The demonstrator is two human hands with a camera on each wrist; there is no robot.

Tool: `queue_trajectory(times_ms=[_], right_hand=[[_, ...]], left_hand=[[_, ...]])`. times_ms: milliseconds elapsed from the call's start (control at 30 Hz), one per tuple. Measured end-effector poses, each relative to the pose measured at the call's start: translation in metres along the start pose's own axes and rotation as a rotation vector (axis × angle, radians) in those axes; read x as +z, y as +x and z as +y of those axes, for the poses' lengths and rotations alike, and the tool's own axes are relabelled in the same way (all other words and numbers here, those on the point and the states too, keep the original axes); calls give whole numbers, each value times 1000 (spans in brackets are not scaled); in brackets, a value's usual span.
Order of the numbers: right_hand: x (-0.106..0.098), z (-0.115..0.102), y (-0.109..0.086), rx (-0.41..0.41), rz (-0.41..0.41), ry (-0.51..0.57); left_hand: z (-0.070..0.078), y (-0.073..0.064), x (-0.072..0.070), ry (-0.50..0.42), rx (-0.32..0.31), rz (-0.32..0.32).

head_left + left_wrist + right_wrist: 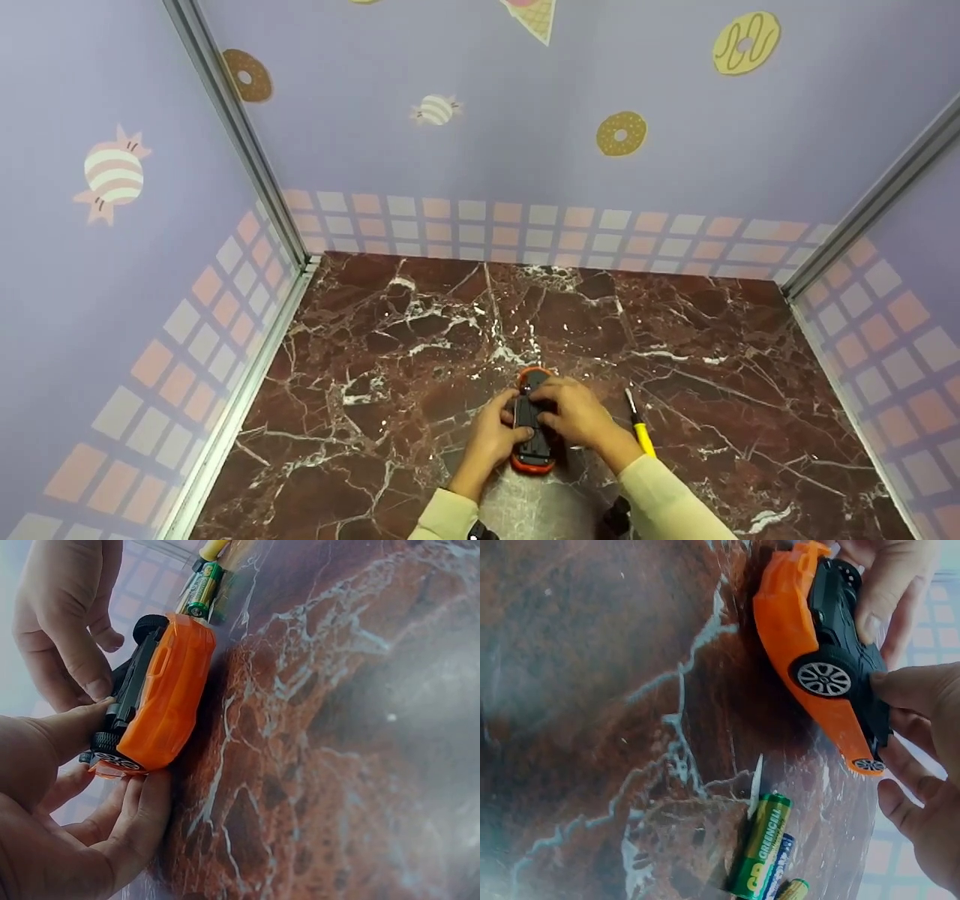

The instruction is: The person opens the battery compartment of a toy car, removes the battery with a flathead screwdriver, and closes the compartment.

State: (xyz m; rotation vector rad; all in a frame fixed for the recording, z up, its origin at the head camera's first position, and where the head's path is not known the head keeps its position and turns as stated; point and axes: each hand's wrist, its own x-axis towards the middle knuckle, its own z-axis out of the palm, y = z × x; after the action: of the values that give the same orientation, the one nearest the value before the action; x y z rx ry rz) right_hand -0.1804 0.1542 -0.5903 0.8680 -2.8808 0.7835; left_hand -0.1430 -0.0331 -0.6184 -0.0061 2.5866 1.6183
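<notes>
An orange toy car (pixel 531 466) lies upside down, its black underside (pixel 534 442) facing up. My left hand (pixel 493 435) grips it from the left. In the left wrist view the left thumb lies on the underside and the fingers curl under the orange body (pixel 169 694). From the other side my right hand (pixel 574 412) reaches over with bent fingers, and its fingertips rest on the underside. In the right wrist view, that hand (pixel 930 787) partly covers one end of the car (pixel 787 615). I cannot tell whether the right fingers pinch a small part there.
A screwdriver with a yellow handle (pixel 643 439) lies right of the car. Close to its tip are a green battery (pixel 763 847), a blue battery (pixel 781 864) and part of another green one (pixel 793 890). Patterned walls (pixel 480 150) border the marbled surface (pixel 360 450).
</notes>
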Motion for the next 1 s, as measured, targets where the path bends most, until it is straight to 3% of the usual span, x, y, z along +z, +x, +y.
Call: queue_trajectory(times_ms=[233, 600, 1000], right_hand=[[-5, 1, 3, -1, -39, 14], [-12, 3, 4, 20, -49, 128], [-22, 4, 15, 24, -175, 191]], left_hand=[[0, -1, 0, 2, 23, 2], [0, -2, 0, 5, 26, 3], [1, -2, 0, 0, 20, 10]])
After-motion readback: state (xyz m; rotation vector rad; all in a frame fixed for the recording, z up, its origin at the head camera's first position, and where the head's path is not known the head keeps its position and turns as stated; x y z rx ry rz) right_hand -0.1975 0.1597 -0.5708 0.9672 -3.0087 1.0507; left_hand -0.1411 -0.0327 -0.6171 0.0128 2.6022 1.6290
